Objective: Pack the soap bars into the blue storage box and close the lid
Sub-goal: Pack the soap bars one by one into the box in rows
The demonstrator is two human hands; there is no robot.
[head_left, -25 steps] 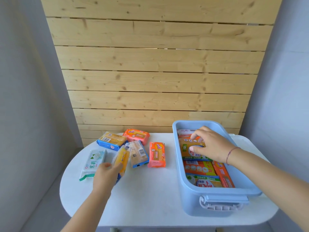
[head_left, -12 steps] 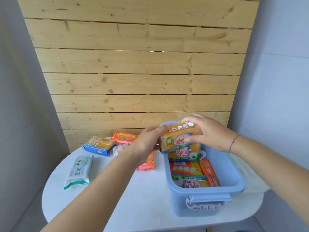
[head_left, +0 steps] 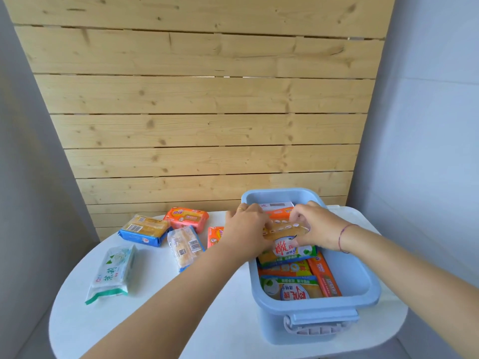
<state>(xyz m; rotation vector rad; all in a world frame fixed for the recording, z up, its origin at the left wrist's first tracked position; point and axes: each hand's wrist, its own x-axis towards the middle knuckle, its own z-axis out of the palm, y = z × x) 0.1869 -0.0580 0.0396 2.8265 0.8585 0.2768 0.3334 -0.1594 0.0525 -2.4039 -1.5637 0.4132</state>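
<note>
Over box far end, 12 o'clock | left hand [head_left: 246, 229] + right hand [head_left: 317, 226] both pinch yellow soap bar [head_left: 283, 230], laying it flat w/ others in blue storage box [head_left: 363, 283] | 5 bars left on table [head_left: 220, 320] at 9 o'clock | lid not visible

Single head view, looking forward-down, close over table [head_left: 155, 320], facing plank wall [head_left: 197, 99].

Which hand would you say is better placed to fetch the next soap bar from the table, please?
The left hand, probably. Both hands hold a yellow soap bar over the blue box, but the loose bars, such as the clear-wrapped bar, lie on the table left of the box.
</note>
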